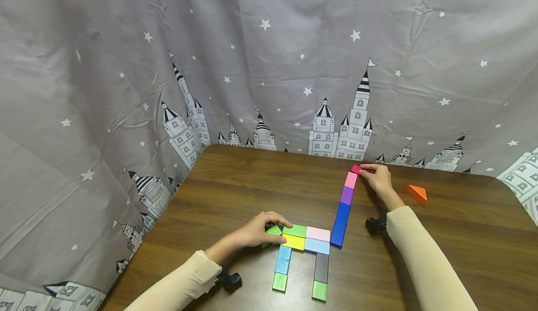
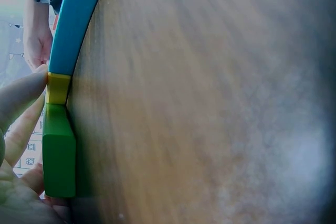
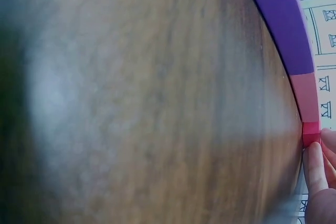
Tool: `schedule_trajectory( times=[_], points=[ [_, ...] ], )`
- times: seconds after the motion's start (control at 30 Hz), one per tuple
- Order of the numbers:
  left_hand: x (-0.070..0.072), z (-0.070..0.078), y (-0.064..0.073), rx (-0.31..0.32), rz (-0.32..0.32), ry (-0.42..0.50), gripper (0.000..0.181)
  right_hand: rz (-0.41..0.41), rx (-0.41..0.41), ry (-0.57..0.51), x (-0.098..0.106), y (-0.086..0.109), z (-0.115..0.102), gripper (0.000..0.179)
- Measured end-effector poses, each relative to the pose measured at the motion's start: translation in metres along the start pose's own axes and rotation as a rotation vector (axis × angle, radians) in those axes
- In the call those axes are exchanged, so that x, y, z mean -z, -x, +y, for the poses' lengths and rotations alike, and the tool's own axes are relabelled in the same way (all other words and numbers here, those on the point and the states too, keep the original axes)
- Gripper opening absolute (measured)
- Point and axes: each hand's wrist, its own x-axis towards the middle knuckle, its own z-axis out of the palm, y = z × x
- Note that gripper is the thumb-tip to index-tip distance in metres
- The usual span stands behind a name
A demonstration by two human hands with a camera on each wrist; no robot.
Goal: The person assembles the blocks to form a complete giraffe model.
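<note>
Flat coloured wooden blocks lie joined in a figure on the table. My left hand (image 1: 257, 229) bends round the figure's left end, thumb at the yellow block (image 1: 296, 243) and a fingertip at the green block (image 1: 295, 230) above it. Partly under that hand is a green triangular block (image 1: 275, 229), seen nearer in the left wrist view as a green block (image 2: 59, 163). At the far top of a slanting column, my right hand (image 1: 379, 179) pinches a small red block (image 1: 356, 169) between thumb and finger. It touches the pink block (image 1: 350, 180) below.
Below the pink block run a purple block (image 1: 346, 195) and dark blue blocks (image 1: 343, 214). Two legs end in green blocks (image 1: 279, 282). An orange triangular block (image 1: 417, 194) lies right of the right hand. Behind the table (image 1: 248, 175) hangs a grey castle-print curtain (image 1: 269, 68).
</note>
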Motion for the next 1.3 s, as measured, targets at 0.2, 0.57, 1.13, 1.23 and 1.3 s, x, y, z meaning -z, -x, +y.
schedule_trajectory(
  times=[0.2,0.57,1.13,1.23,1.3],
  points=[
    [0.0004,0.0015,0.0002,-0.011,0.000,-0.005,0.033,-0.010,0.004,0.000,-0.0014,0.0001,-0.0017,0.029],
    [-0.0001,-0.0010,-0.0002,-0.010,0.001,-0.016,0.033,-0.017,0.003,0.001,-0.0041,-0.0015,-0.0024,0.028],
    [0.0004,0.0013,-0.0003,0.000,-0.007,-0.019,0.034,-0.045,-0.012,-0.008,-0.0044,-0.0016,-0.0024,0.028],
    [0.0003,0.0015,0.0000,0.004,-0.006,-0.018,0.033,-0.045,-0.016,-0.011,-0.0049,-0.0014,-0.0023,0.028],
    [0.0004,0.0022,0.0003,0.007,-0.005,-0.019,0.033,-0.045,-0.017,-0.012,-0.0051,-0.0016,-0.0021,0.028]
  ],
)
